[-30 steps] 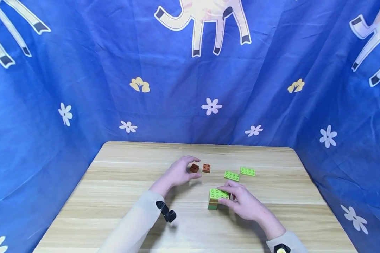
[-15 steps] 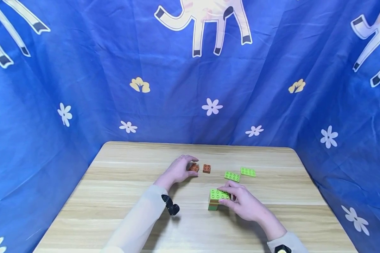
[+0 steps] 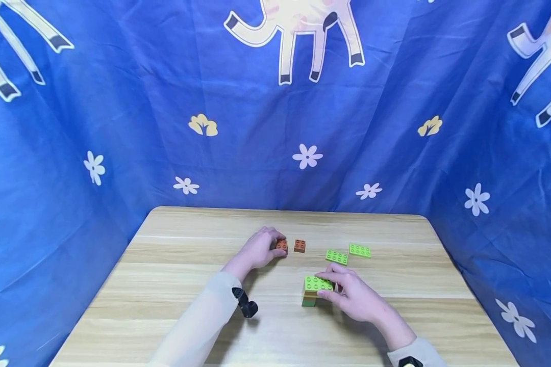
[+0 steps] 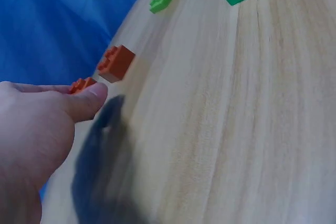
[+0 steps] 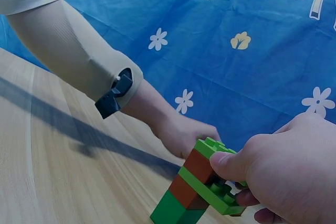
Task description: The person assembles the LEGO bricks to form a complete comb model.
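Observation:
My left hand (image 3: 258, 250) pinches a small orange-brown building brick (image 3: 282, 245) between thumb and fingers at the back of the table. In the left wrist view the thumb covers most of this brick (image 4: 82, 85). Just right of it, apart, lies a second orange-brown brick (image 3: 300, 245). My right hand (image 3: 355, 295) holds an upright stack of bricks (image 3: 309, 293) by its upper right side. Seen from the right wrist, the stack (image 5: 190, 190) has a dark green base, then brown and light green layers, with light green studs on top. The right fingers partly hide it.
Two flat light green bricks, a nearer one (image 3: 337, 257) and a farther one (image 3: 359, 250), lie behind the right hand. The wooden table (image 3: 165, 285) ends at a blue patterned curtain (image 3: 257, 168) at the back and sides.
The left thumb and fingers have closed in on the orange-brown brick, which has turned from a tilted, darker side to studs up. The right hand and the stack stay in place.

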Tool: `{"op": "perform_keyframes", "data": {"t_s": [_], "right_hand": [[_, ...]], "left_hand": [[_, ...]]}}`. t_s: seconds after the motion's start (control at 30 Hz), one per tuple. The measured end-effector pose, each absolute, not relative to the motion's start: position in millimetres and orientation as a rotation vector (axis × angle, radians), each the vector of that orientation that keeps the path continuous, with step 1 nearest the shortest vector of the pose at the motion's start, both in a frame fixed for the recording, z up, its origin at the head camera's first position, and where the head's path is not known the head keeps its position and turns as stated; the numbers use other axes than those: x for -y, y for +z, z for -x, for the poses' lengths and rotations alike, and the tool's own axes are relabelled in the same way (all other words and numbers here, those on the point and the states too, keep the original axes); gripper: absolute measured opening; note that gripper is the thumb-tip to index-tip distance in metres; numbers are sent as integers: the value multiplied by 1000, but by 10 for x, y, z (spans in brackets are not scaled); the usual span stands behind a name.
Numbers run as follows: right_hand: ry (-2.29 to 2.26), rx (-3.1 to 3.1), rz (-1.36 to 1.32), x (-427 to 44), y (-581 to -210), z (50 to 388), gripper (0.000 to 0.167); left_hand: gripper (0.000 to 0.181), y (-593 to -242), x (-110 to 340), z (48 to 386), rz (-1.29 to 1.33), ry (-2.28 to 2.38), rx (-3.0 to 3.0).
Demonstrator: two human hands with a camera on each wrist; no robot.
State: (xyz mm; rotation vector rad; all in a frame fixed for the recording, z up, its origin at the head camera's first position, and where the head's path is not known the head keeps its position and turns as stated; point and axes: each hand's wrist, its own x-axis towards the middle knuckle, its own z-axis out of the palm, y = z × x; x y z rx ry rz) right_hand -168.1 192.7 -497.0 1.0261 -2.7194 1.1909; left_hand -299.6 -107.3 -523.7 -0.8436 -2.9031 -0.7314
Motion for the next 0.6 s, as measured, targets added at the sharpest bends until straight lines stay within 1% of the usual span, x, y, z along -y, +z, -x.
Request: {"op": "perform_keyframes", "data": {"t_s": [0.23, 0.4, 0.6], "right_hand": [[1176, 2721, -1028, -1924, -4956, 1659, 39], [1166, 2713, -1041, -1921, -4954, 1671, 39], [1168, 2709, -1053, -1932, -4960, 1681, 42]], "left_hand": [[44, -5008, 1030, 2817, 861, -969, 2847], [41, -4824, 948, 2611, 931, -1189, 2802], [42, -4733, 836, 2366, 1032, -1315, 2746]]}}
